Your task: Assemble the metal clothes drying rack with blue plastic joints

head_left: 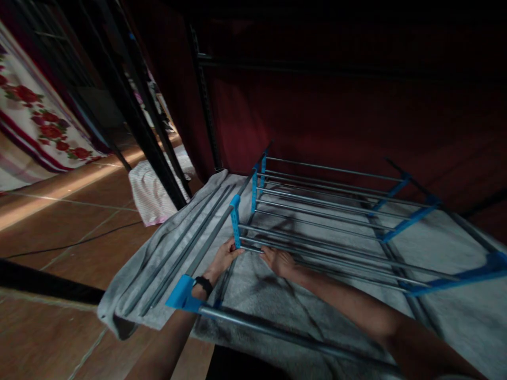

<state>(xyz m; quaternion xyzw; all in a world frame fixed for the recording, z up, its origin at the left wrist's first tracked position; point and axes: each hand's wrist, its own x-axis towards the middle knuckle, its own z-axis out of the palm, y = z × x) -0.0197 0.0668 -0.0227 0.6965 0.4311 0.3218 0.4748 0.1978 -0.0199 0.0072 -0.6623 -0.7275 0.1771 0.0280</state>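
Observation:
A rack of grey metal rods (328,211) with blue plastic side pieces lies on a grey blanket (261,301) on the floor. My left hand (225,257), with a black wristband, is closed round the lower end of a blue plastic bracket (235,221). My right hand (278,260) rests on the nearest rods just right of that bracket, its fingers curled over a rod. A thicker grey tube (285,335) with a blue corner piece (182,295) runs across above my forearms.
Brown floor tiles (59,227) stretch to the left, crossed by a thin black cable. Black metal posts (130,100) rise at the back left beside a pinkish-white cloth (152,195). A dark red curtain (356,111) hangs behind the rack. A flowered fabric (35,116) is at far left.

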